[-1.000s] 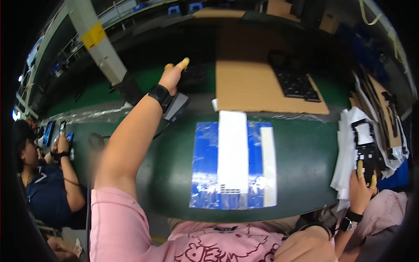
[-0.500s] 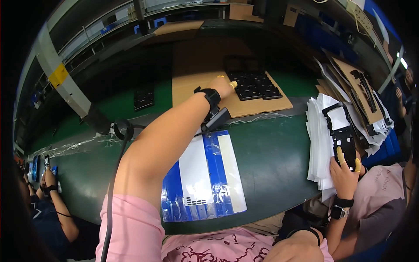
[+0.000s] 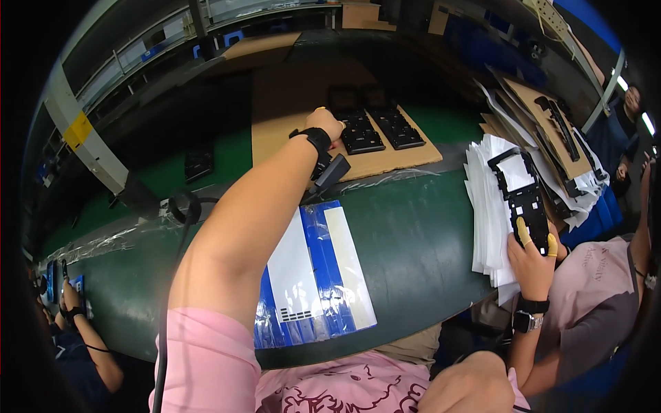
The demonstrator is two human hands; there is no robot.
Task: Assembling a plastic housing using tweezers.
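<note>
- Left hand [image 3: 322,124]: the person's own, stretched forward with yellow finger covers, at the left edge of the nearer-left black rectangular plastic frame [image 3: 359,131]. The fingertips are partly hidden; whether they grip the frame or merely rest against it cannot be told.
- Second black rectangular plastic frame [image 3: 396,127]: just right of the first, both lying on a flat brown cardboard sheet [image 3: 282,138] on the far part of the green-topped table [image 3: 420,220].
- Left wrist: encircled by a black strap [image 3: 317,140]; a black box-shaped device [image 3: 332,173] sits just beside it.
- Right arm [image 3: 475,385]: only bare skin shows, at the lower edge; its hand is out of view, its state undeterminable.
- Blue flat pad [image 3: 322,241]: on the near part of the table, partly behind the left forearm, bearing a white strip [image 3: 292,272] with small dark rectangles and a narrower cream strip [image 3: 348,261].
- Small black rectangular block [image 3: 198,166]: on the table, left of the cardboard.
- Co-worker's hand [image 3: 531,268]: at the right, fingers closed on a black frame with a white window [image 3: 529,206], beside a stack of white sheets [image 3: 486,213].
</note>
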